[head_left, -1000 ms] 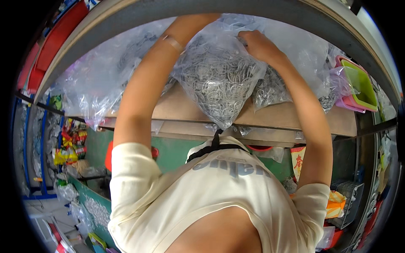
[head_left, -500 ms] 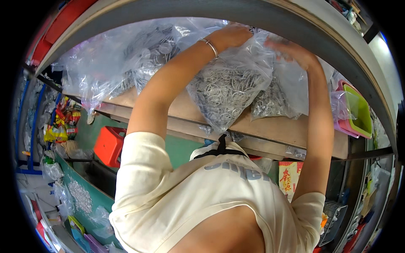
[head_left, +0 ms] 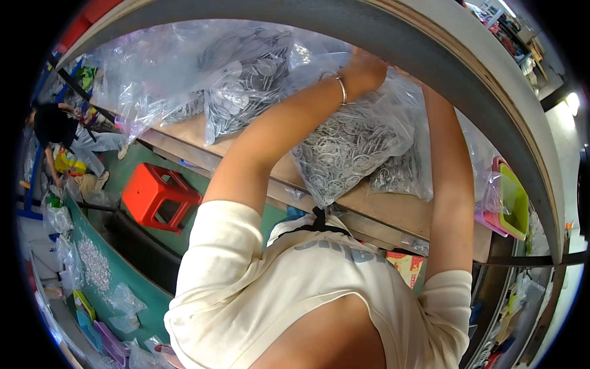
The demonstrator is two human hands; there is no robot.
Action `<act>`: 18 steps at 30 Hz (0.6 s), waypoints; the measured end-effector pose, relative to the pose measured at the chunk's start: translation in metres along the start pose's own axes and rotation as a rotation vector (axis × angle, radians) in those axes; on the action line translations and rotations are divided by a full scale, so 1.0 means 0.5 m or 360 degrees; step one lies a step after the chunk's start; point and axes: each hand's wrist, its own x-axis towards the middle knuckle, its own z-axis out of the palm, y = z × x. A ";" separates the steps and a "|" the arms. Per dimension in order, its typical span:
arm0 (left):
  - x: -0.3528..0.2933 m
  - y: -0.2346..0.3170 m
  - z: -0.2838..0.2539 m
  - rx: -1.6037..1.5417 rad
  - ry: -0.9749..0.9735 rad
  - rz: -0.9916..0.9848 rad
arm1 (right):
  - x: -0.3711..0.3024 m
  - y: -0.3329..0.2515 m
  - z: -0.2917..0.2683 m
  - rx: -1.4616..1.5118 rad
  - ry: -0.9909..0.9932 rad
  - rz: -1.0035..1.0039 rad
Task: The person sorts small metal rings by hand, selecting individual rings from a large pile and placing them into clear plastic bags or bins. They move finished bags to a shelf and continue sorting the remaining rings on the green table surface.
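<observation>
A clear plastic bag (head_left: 344,154) full of silvery metal rings leans at the front of the bench, its lower corner toward me. My left hand (head_left: 369,69), with a bangle at the wrist, is bent closed at the bag's gathered top; its fingertips are mostly hidden. My right hand (head_left: 410,75) is close beside it at the far side of the bag, largely covered by the curved shelf edge (head_left: 442,74), so its fingers do not show. Behind and right of this bag lies another bag of metal pieces (head_left: 399,175).
More clear bags of grey metal pieces (head_left: 243,92) lie to the left on the wooden bench (head_left: 387,209). Nested green and pink bins (head_left: 513,197) stand at the right. A red stool (head_left: 160,197) is on the floor at left; a person in black (head_left: 55,126) bends over beyond it.
My view has shifted. The right hand, raised and blurred apart from the left earlier, is now beside it behind the shelf edge. The left hand stays at the bag's top.
</observation>
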 end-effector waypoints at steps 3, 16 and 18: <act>0.000 0.011 -0.013 0.0080 -0.0079 -0.0063 | 0.012 0.006 0.007 -0.0209 -0.0093 0.0016; -0.006 0.007 0.017 0.0344 0.0076 -0.0028 | 0.058 0.079 -0.021 -0.0983 -0.0474 0.0092; -0.008 0.001 0.013 0.0304 0.0101 0.0002 | 0.059 0.084 -0.018 -0.1036 -0.0490 0.0070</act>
